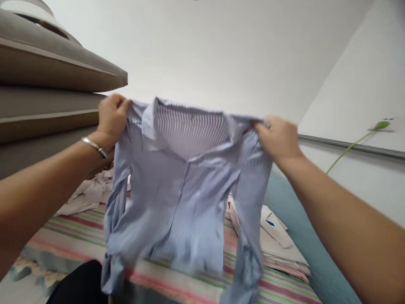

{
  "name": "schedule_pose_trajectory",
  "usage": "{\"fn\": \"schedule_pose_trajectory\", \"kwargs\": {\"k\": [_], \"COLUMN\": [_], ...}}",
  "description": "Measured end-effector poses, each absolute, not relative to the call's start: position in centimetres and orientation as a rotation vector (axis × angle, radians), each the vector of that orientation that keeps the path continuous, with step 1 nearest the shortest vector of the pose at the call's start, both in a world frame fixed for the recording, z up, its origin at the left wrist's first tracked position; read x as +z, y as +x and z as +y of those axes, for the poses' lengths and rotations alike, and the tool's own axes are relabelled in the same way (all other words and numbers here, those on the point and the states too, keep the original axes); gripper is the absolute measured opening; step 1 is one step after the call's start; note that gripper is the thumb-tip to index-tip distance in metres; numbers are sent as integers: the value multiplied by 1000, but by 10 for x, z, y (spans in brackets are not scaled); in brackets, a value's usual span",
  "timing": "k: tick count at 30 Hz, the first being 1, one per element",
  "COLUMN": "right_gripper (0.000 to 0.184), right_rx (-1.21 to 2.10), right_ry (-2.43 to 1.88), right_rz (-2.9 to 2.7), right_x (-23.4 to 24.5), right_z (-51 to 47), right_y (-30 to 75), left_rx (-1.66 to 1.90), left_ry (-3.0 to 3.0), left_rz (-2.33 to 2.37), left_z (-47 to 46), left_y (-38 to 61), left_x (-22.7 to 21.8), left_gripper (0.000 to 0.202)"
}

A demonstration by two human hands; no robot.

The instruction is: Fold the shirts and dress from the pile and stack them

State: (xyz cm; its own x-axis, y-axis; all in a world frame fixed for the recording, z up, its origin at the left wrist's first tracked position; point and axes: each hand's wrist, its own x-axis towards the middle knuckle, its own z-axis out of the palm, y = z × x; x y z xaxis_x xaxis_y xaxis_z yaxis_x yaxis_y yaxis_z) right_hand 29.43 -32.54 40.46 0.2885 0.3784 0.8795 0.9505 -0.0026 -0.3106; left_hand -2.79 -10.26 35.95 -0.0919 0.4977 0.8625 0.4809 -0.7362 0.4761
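A blue-and-white striped long-sleeved shirt hangs in the air, stretched between my two hands with its collar at the top. My left hand is closed on one shoulder, and a silver bangle circles that wrist. The other shoulder is pinched by my right hand. Both sleeves dangle at the sides, and the lower edge is blurred by motion. Beneath it a striped cover shows, partly hidden by the shirt.
Stacked brown cushions rise at the left. A crumpled pale pink garment lies below them. Folded clothes are piled at the right, beside a blue-green surface. A green stem leans near the right wall.
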Motion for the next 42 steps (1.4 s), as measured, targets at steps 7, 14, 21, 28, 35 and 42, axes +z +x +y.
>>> {"fn": "schedule_pose_trajectory", "kwargs": {"k": [7,14,21,28,35,42], "right_gripper": [73,32,37,39,38,35], "right_rx": [-1435,-948,-2,128,213,482], "right_ry": [-1634,-1603,-2157,-2134,-2179,-2183], "right_rz": [-1204,-1801,-1556,-1318,-1505,-1493], "right_x": [442,216,-22,-61,-67,-79], "right_z": [-370,-386,-420,-450,-472,-478], "right_y": [262,289,280,267,267,279], "left_rx": [2442,1490,719,749,567,741], "left_ry": [1916,2260,2431,2421,2480,2090], "left_rz": [826,710,955,1085,1068,1305], "left_z": [-104,-96,-121,-163,-200,-176], "left_y": [-35,-60,-87,-111,-135,-138], "left_x": [403,222,-27,-75,-73,-55], "left_gripper": [53,40,22,20,15,24]}}
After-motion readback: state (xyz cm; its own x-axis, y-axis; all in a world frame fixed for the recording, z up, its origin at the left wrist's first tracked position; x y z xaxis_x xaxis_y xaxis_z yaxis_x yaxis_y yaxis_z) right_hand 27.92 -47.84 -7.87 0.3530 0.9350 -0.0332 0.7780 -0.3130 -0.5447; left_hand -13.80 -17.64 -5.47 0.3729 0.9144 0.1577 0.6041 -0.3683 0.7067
